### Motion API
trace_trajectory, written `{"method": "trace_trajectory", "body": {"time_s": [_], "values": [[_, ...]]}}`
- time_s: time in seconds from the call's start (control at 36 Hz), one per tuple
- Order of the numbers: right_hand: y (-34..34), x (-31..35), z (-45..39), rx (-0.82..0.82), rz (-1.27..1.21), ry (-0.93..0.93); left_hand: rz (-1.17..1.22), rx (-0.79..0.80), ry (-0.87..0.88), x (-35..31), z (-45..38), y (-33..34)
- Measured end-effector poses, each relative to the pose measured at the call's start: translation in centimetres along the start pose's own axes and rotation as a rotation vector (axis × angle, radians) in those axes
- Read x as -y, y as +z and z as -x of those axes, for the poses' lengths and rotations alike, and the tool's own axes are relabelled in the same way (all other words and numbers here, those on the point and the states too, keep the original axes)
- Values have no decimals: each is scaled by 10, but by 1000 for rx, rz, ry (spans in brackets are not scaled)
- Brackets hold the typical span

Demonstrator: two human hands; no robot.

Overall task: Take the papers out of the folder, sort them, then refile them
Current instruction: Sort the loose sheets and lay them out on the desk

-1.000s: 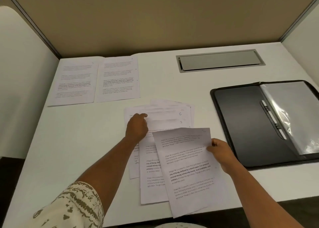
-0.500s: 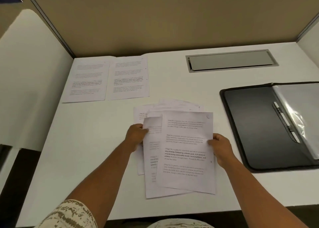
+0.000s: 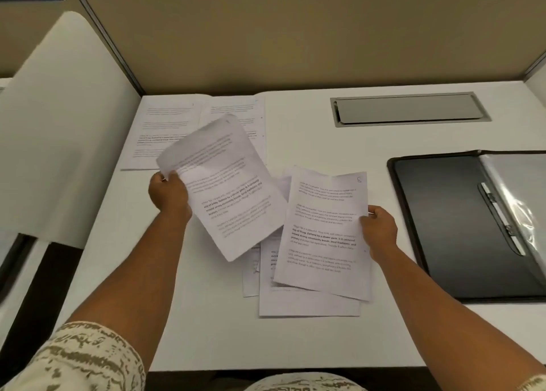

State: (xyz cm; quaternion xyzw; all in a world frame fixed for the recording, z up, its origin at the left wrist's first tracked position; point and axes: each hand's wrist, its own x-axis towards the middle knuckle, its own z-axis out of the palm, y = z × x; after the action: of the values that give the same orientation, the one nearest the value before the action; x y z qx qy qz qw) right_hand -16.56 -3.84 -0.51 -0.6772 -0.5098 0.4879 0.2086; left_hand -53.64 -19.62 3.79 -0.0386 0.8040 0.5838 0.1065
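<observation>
The black folder lies open flat on the white desk, well to the right of the right hand; its dark inner cover is bare, and clear plastic sleeves sit fanned over its right half beside the metal clip. Whether any sheet is inside the sleeves cannot be told. The left hand pinches a printed sheet by its left edge — the page is lifted, tilted and bowed. The right hand pinches the right edge of a second sheet, marked with a handwritten number at its top corner. Under and between the two held pages lies a loose pile of papers. Beyond the left-hand sheet, two pages lie side by side.
</observation>
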Motion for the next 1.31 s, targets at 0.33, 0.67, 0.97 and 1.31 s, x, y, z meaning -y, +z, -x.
{"method": "trace_trajectory", "body": {"time_s": [0.33,0.67,0.97,1.31], "values": [[6,-3,-1,-64,34,-65,382,-182,-210,5,-8,-24],[6,3,5,-94,118,-89,181,9,-154,22,3,-3],[25,53,0,355,-202,-140,28,328,-97,28,29,51],[52,68,-17,427,-95,-95,58,446,-143,-1,20,102]]}}
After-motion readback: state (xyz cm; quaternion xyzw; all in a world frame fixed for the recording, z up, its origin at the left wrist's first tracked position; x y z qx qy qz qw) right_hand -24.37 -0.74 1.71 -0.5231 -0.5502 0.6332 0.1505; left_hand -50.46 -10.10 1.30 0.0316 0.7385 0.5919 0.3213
